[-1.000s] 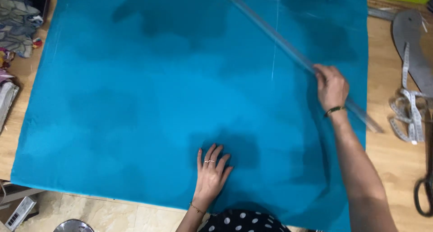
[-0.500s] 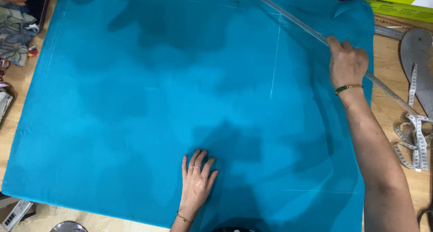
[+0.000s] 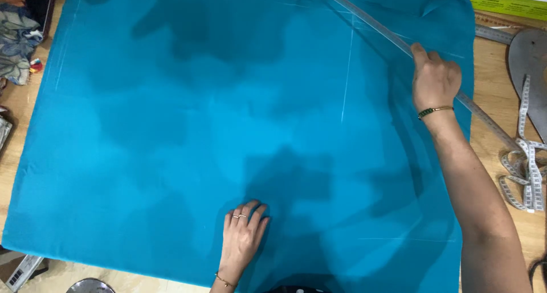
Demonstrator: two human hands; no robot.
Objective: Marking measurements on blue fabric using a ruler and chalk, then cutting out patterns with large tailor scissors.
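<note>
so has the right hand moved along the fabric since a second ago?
Yes. The right hand has slid the clear ruler toward the teal fabric's far right corner.

The left hand (image 3: 242, 241) lies flat, palm down, near the lower edge of the view. Its fingers (image 3: 250, 213) are spread a little and point up and away from the body, with thin rings on two of them and a fine bracelet at the wrist. Only the wrist and a short piece of the left forearm show.

The right arm reaches far forward and to the right, bare forearm stretched out nearly straight. The right hand (image 3: 436, 82) is seen from the back, knuckles up, its fingers curled downward and closed in a grip, the index finger extended forward. A green-and-gold bangle sits on the right wrist.
</note>
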